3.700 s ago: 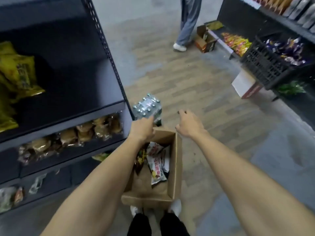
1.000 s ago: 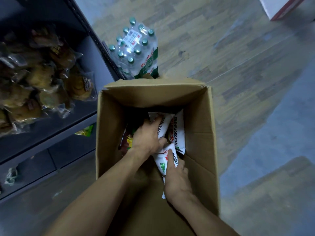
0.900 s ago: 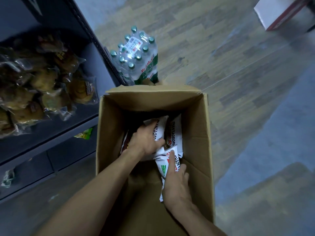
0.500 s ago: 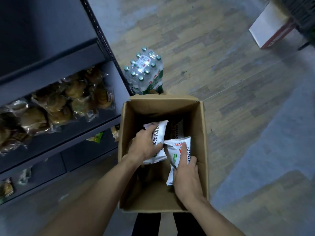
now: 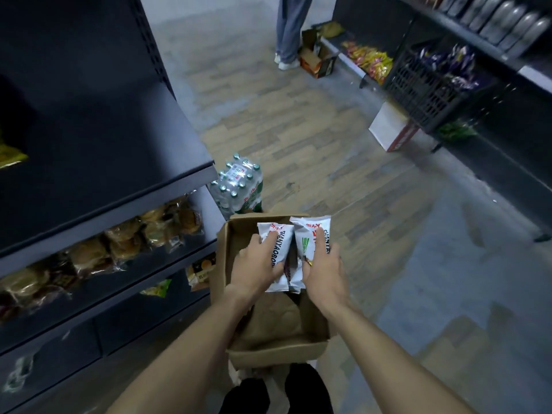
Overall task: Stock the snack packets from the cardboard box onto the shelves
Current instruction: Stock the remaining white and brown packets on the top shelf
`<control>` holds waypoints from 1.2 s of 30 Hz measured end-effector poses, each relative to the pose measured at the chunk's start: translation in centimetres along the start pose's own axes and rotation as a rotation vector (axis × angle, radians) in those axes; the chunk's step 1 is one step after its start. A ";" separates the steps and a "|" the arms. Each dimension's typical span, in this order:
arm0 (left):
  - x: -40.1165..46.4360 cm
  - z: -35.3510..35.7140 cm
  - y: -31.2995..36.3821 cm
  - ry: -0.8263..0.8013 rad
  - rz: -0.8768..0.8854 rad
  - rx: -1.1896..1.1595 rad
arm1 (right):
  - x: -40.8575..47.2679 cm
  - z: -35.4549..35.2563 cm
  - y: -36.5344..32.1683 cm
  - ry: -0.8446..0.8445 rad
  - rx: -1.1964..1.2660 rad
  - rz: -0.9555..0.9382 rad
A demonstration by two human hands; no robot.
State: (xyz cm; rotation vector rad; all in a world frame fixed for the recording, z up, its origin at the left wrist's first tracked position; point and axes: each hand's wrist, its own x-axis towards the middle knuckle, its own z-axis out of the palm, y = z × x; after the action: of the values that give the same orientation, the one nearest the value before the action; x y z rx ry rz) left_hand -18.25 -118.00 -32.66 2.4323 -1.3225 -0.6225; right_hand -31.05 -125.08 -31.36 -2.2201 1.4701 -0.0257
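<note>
Nearest: cardboard box (image 5: 277, 349) sat on the floor at the person's feet, top open, near half looked bare brown card.

Over the box's far half, left hand (image 5: 257, 268) gripped one white snack packet (image 5: 276, 249), fingers curled over its face, thumb side underneath not visible. Right hand (image 5: 324, 268) gripped a second white packet (image 5: 312, 239) the same way. Both packets upright-ish, side by side, touching or nearly so, top seams about level with the box's far rim. More packet edges showed between the hands lower down; count unclear.

Handling, my read: sealed pillow bags, light, soft, air-puffed, film likely slick. Contents probably crushable, so grip mid-body with flat fingers, light squeeze; pinching a seam edge also works for one at a time.

Left of box: dark shelf unit (image 5: 191, 174); middle shelf held wrapped buns (image 5: 125, 243) up to its front edge, upper shelf mostly bare, looked like the likely drop spot.

Just beyond the box: shrink-wrapped water bottle pack (image 5: 239, 186). Far across the aisle: black crate (image 5: 424, 88) of purple packs, another person's legs (image 5: 288, 28).
</note>
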 end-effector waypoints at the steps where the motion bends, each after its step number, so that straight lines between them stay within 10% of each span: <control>1: -0.1 -0.9 0.2 0.015 0.031 0.036 | -0.2 -0.7 -0.3 0.007 0.001 0.003; 13: -2.9 -9.8 1.8 0.280 0.056 0.120 | -0.6 -9.1 -5.4 0.153 -0.027 -0.186; 36: -20.9 -19.6 1.5 0.678 -0.452 0.310 | -11.6 -14.5 -14.8 0.081 0.077 -0.695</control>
State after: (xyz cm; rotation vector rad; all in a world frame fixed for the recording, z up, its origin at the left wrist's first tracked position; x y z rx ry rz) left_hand -19.46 -100.04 -10.36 2.8233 -0.6310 0.3450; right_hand -27.07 -115.77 -9.84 -2.5701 0.6519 -0.3908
